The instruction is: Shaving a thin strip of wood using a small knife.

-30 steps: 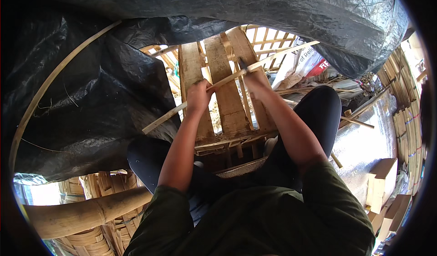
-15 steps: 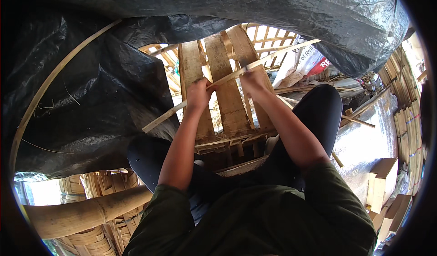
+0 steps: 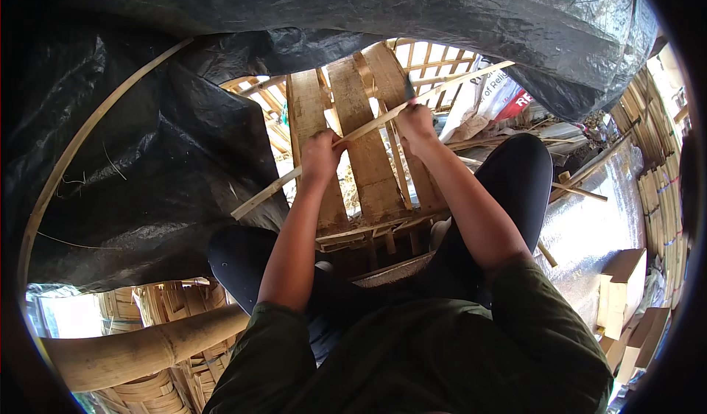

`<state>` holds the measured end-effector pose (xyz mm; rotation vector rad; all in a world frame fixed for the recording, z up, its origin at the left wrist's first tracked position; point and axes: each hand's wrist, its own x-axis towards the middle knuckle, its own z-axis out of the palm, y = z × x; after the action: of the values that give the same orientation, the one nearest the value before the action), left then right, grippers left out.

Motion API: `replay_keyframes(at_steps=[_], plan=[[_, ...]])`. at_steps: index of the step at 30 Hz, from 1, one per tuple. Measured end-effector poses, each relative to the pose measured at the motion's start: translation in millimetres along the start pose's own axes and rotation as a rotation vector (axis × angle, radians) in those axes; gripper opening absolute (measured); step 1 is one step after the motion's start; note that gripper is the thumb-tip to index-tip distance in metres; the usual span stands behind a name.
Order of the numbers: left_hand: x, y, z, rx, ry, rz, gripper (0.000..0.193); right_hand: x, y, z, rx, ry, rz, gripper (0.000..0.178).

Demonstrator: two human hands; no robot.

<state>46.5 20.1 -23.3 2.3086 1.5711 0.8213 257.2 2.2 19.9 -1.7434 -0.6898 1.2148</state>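
Observation:
My left hand is closed round a long, pale bamboo strip, which slants from the lower left up to the far right. Farther along the same strip, my right hand is closed on a knife. Its short dark blade points away from me by the strip, while the fingers cover the handle. Whether the edge touches the strip, I cannot tell. Beneath both hands lies a bench of worn wooden planks with gaps between them.
Black plastic sheeting hangs at the left and overhead. A curved bamboo strip runs along it. A thick bamboo pole lies at lower left. Right of my knee are silvery sheeting, cardboard boxes and a printed sack.
My right hand has moved slightly outward along the strip, and the knife blade now points more away from me. My left hand and the strip have hardly moved.

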Motion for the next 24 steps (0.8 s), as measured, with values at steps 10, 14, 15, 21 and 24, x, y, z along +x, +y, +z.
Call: replay_keyframes(at_steps=[10, 14, 15, 21, 24], plan=[[5, 10, 1, -0.018, -0.009, 0.008, 0.028, 17, 14, 2, -0.077, 0.051, -0.132, 0.035], [1, 3, 0, -0.02, -0.03, -0.001, 0.026, 0, 21, 23, -0.271, -0.122, 0.046, 0.033], [1, 0, 0, -0.016, -0.027, -0.003, 0.026, -2, 10, 16, -0.08, -0.123, 0.087, 0.031], [2, 1, 5, -0.027, -0.023, 0.017, 0.027, -7, 26, 27, -0.208, -0.141, 0.036, 0.04], [4, 8, 1, -0.011, -0.017, 0.009, 0.027, 0, 11, 17, -0.024, -0.198, 0.171, 0.038]])
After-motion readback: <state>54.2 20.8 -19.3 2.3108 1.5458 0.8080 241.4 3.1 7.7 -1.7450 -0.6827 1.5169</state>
